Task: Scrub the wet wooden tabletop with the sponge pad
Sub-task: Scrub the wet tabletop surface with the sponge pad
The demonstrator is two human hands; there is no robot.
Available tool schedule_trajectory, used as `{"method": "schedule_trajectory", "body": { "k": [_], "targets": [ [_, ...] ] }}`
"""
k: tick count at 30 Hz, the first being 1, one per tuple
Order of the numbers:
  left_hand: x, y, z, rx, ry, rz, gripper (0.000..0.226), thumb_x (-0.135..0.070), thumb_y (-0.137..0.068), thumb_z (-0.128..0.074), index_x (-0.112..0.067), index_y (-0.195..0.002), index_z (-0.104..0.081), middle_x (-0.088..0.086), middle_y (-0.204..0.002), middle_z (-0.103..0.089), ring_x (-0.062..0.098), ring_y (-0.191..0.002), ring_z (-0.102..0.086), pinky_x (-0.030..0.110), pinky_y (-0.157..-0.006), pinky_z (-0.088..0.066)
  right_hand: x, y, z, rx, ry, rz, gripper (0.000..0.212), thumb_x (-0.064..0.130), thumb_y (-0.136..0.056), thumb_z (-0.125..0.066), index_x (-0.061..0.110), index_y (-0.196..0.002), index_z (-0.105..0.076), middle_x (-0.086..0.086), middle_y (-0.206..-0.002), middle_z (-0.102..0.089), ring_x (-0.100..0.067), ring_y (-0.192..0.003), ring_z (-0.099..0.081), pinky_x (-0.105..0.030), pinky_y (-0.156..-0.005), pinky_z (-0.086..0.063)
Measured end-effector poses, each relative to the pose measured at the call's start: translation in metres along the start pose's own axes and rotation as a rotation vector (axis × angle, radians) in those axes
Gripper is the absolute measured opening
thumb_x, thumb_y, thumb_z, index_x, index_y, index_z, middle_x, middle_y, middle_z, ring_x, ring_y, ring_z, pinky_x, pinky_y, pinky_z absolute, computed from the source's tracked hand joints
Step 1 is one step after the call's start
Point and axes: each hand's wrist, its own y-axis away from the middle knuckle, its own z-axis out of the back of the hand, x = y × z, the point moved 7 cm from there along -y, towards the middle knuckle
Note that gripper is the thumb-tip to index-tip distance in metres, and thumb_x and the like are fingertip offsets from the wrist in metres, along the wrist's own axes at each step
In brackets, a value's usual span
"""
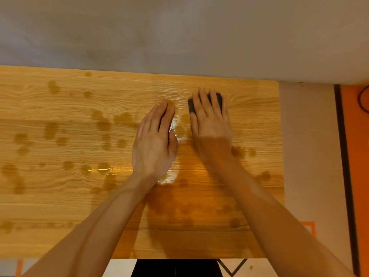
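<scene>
The wooden tabletop (60, 196) fills the middle of the head view, dotted with dark wet patches and a shiny wet streak near its centre. A dark sponge pad (219, 99) lies on the far right part of the top. My right hand (209, 118) lies flat on the pad with straight fingers, covering most of it; only its dark edges show. My left hand (154, 140) rests flat on the wet wood just left of the right hand, fingers straight and together, holding nothing.
A plain grey wall (179, 33) stands along the table's far edge. The table's right edge (280, 156) drops to a pale floor with a black strip (343, 156) and an orange surface (359, 156). The near edge lies at my body.
</scene>
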Motion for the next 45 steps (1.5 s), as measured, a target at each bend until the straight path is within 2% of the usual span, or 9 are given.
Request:
{"method": "schedule_trajectory", "body": {
  "k": [4, 9, 15, 22, 29, 34, 38, 42, 45],
  "targets": [
    [0.0, 0.0, 0.001, -0.006, -0.006, -0.012, 0.051, -0.021, -0.103, -0.04, -0.009, -0.153, -0.04, 0.008, -0.162, -0.034, 0.025, -0.151, -0.029, 0.042, -0.123, -0.025, 0.005, -0.043, -0.003, 0.024, -0.059, -0.09, 0.052, 0.032, -0.106, -0.021, 0.011, -0.154, -0.016, -0.006, -0.162, -0.011, -0.021, -0.15, -0.002, -0.041, -0.123, 0.001],
    [-0.003, 0.003, 0.002, -0.025, 0.001, -0.025, 0.05, -0.019, -0.103, -0.043, -0.008, -0.152, -0.041, 0.01, -0.161, -0.036, 0.026, -0.15, -0.031, 0.042, -0.123, -0.026, -0.01, 0.025, 0.0, 0.062, 0.003, 0.215, 0.049, 0.029, -0.106, -0.029, 0.01, -0.151, -0.026, -0.006, -0.16, -0.022, -0.021, -0.149, -0.013, -0.042, -0.123, -0.008],
    [-0.003, 0.003, 0.003, -0.041, 0.0, -0.017, 0.05, -0.018, -0.102, -0.044, -0.007, -0.151, -0.043, 0.01, -0.16, -0.038, 0.026, -0.149, -0.032, 0.043, -0.121, -0.028, -0.08, 0.035, 0.01, -0.054, 0.029, -0.385, 0.054, 0.03, -0.105, -0.013, 0.008, -0.153, -0.011, -0.01, -0.162, -0.008, -0.023, -0.15, -0.003, -0.045, -0.122, -0.004],
    [-0.003, 0.003, 0.003, -0.043, -0.016, -0.015, 0.049, -0.017, -0.103, -0.046, -0.009, -0.151, -0.044, 0.009, -0.16, -0.038, 0.026, -0.149, -0.032, 0.039, -0.122, -0.026, -0.012, 0.058, -0.004, -0.025, 0.026, 0.072, 0.051, 0.031, -0.105, -0.026, 0.007, -0.15, -0.03, -0.009, -0.157, -0.028, -0.024, -0.147, -0.021, -0.046, -0.121, -0.018],
    [-0.002, 0.002, 0.003, -0.051, -0.008, -0.016, 0.049, -0.017, -0.102, -0.045, -0.008, -0.15, -0.044, 0.011, -0.159, -0.039, 0.027, -0.148, -0.033, 0.04, -0.121, -0.025, -0.101, 0.092, 0.02, -0.143, 0.013, -0.484, 0.053, 0.027, -0.104, -0.015, 0.003, -0.152, -0.017, -0.012, -0.16, -0.017, -0.028, -0.148, -0.015, -0.051, -0.12, -0.014],
    [-0.003, 0.002, 0.002, -0.045, -0.007, -0.011, 0.049, -0.019, -0.103, -0.043, -0.009, -0.151, -0.043, 0.009, -0.16, -0.038, 0.026, -0.149, -0.031, 0.042, -0.122, -0.026, 0.016, 0.079, -0.01, -0.001, 0.041, -0.094, 0.056, 0.03, -0.102, -0.022, 0.01, -0.151, -0.004, -0.009, -0.162, -0.008, -0.024, -0.15, -0.006, -0.046, -0.122, -0.008],
    [-0.003, 0.003, 0.002, -0.047, 0.002, -0.017, 0.05, -0.02, -0.103, -0.042, -0.009, -0.151, -0.043, 0.009, -0.16, -0.038, 0.027, -0.149, -0.032, 0.043, -0.122, -0.026, -0.043, 0.094, 0.005, -0.079, 0.057, -0.081, 0.052, 0.025, -0.101, -0.035, 0.004, -0.148, -0.03, -0.013, -0.155, -0.031, -0.029, -0.145, -0.027, -0.048, -0.12, -0.019],
    [-0.001, 0.003, 0.002, -0.051, 0.014, -0.016, 0.05, -0.021, -0.103, -0.042, -0.009, -0.151, -0.044, 0.01, -0.16, -0.038, 0.028, -0.148, -0.033, 0.041, -0.121, -0.025, -0.124, 0.126, 0.024, -0.156, -0.084, -0.535, 0.053, 0.027, -0.104, -0.019, 0.003, -0.151, -0.023, -0.013, -0.158, -0.023, -0.029, -0.147, -0.02, -0.051, -0.119, -0.016],
    [0.001, 0.004, 0.001, -0.029, 0.026, -0.02, 0.05, -0.021, -0.103, -0.042, -0.009, -0.151, -0.043, 0.01, -0.16, -0.037, 0.028, -0.149, -0.032, 0.042, -0.122, -0.026, -0.059, 0.115, 0.02, -0.117, -0.018, -0.443, 0.061, 0.034, -0.099, 0.012, -0.002, -0.149, 0.011, -0.018, -0.159, 0.001, -0.032, -0.149, -0.007, -0.053, -0.121, -0.01]
  ]
}}
